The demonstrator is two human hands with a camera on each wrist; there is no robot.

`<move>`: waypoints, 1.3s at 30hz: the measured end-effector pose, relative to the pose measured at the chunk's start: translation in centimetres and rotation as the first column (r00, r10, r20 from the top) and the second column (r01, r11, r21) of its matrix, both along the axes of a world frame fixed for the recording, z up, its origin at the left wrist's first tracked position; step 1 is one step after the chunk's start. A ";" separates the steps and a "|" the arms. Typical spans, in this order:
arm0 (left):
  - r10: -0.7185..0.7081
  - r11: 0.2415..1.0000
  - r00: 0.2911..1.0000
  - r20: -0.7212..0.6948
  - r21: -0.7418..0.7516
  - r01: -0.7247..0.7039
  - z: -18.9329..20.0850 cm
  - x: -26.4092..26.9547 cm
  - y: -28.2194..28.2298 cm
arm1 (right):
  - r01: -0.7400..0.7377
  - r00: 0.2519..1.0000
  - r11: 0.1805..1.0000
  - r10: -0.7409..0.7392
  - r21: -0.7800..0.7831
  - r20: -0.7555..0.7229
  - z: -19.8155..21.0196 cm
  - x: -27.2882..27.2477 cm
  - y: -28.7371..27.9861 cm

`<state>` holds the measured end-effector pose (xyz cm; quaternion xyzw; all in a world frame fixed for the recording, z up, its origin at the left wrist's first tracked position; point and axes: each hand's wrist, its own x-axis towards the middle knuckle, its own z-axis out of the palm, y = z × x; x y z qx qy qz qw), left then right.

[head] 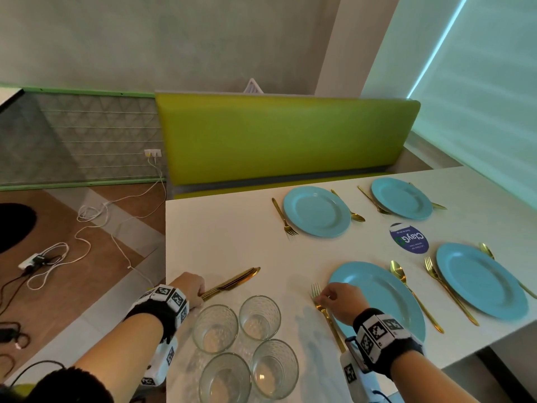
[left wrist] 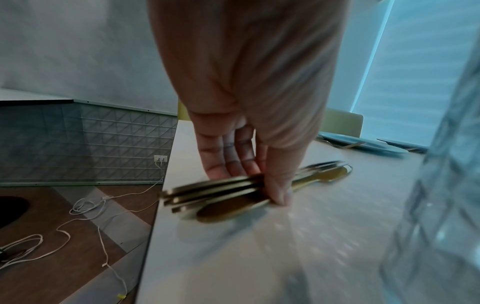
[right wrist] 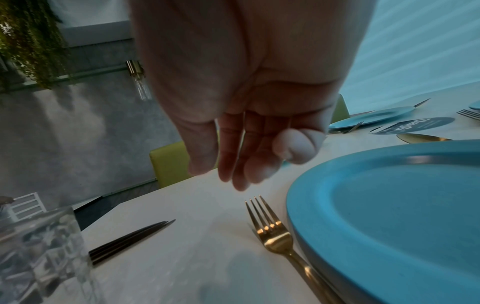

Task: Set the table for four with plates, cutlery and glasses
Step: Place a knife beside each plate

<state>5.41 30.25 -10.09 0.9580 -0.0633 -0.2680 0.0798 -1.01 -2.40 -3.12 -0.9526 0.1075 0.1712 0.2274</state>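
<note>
Several blue plates lie on the white table (head: 220, 234), each with a gold fork and spoon beside it. My left hand (head: 196, 295) (left wrist: 259, 185) grips a bundle of gold knives (head: 232, 282) (left wrist: 221, 193) by the handles, low over the table near its left edge. My right hand (head: 325, 298) (right wrist: 246, 170) hovers with relaxed fingers just above a gold fork (head: 322, 306) (right wrist: 272, 236). That fork lies on the table along the left rim of the nearest plate (head: 383, 298) (right wrist: 389, 205). Several empty glasses (head: 215, 327) stand clustered at the front, between my arms.
A round blue sticker (head: 409, 238) sits between the plates. A green bench (head: 284, 138) runs along the table's far side. White cables (head: 58, 257) trail over the floor left of the table. One glass (left wrist: 441, 185) (right wrist: 39, 246) stands close beside each wrist.
</note>
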 end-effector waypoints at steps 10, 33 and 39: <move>-0.035 0.996 0.999 0.041 0.080 0.031 0.1 0.6 -0.9 | 0.002 1.000 1.000 -0.002 -0.001 -0.006 -0.3 -0.2 -0.5; 0.145 0.773 0.988 0.042 -0.629 -0.087 15.4 2.8 -11.4 | -0.007 0.976 0.990 -0.024 0.141 0.218 8.1 2.0 0.8; 0.077 0.671 0.988 -0.134 -0.726 -0.151 16.0 0.2 -16.5 | 0.061 0.945 0.952 -0.151 0.299 0.289 10.1 2.5 1.4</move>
